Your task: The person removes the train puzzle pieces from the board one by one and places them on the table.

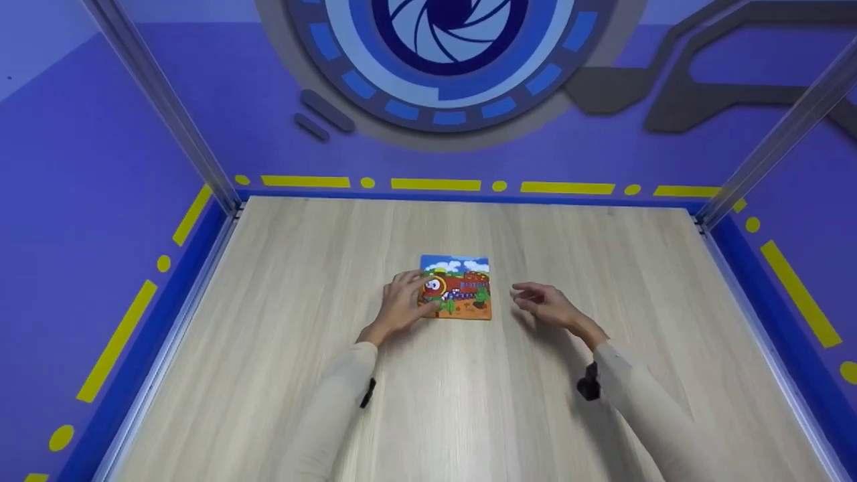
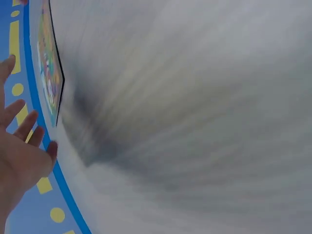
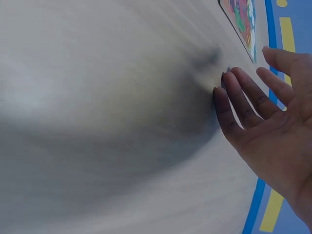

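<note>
A thin, multicoloured square cartoon board lies on the pale wood-grain table, its fine marks too small to read. The spread left hand partly hides its left edge; the loose, empty right hand is beside its right.

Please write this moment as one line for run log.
picture: lying on table | left hand: over its left side, contact unclear | right hand: apart, right of it

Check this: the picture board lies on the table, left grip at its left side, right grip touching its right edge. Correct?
No: the right grip isn't touching; the head view shows it apart from the picture board. The rest stands.
</note>
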A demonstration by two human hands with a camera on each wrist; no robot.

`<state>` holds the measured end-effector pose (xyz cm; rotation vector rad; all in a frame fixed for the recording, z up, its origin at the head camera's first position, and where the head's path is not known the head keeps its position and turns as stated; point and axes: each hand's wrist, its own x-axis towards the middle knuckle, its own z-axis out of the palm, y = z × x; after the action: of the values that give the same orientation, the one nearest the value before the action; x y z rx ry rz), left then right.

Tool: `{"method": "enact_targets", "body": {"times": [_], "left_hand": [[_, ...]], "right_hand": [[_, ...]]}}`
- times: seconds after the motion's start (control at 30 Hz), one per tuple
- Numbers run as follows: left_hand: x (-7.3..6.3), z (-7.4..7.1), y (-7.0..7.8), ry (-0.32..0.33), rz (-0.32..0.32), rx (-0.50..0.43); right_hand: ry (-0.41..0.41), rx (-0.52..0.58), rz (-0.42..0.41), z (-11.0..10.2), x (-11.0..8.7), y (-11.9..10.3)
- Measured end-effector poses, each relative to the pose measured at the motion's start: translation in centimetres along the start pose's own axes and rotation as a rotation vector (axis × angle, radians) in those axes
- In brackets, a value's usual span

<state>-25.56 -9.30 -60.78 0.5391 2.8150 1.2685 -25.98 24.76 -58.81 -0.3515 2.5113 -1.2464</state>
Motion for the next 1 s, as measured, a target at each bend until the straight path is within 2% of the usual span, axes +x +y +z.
{"method": "enact_targets", "body": {"times": [0.13,0.27,0.33,0.47,0.57,0.67,0.8,1.0], "left_hand": [[1.4,1.5,0.2,0.067,0.024,0.034],[2.3,2.6,0.5,0.095,0.042,0.045],[2.5,3.0,0.8,0.106,0.052,0.080],[2.9,3.5,1.1,0.062,0.008,0.128],[2.8,3.7,1.2,0.001,-0.039,0.135],[2.7,3.7,1.3,-0.032,-0.059,0.164],[2.4,3.4,1.5,-0.031,-0.065,0.198],[1.4,3.5,1.5,-0.036,-0.072,0.187]], "right_hand": [[0.060,0.003,0.029,1.5,1.8,-1.1],[0.102,0.002,0.003,2.9,3.0,-2.1],[0.118,0.007,0.001,3.4,3.5,-2.4],[0.162,0.008,0.000,4.3,4.1,-2.9],[0.207,-0.027,-0.002,4.9,4.3,-3.1],[0.246,-0.077,0.018,5.5,4.3,-3.2],[0.255,-0.135,0.036,6.0,4.2,-3.3],[0.253,-0.150,-0.008,6.4,3.6,-3.1]]}}
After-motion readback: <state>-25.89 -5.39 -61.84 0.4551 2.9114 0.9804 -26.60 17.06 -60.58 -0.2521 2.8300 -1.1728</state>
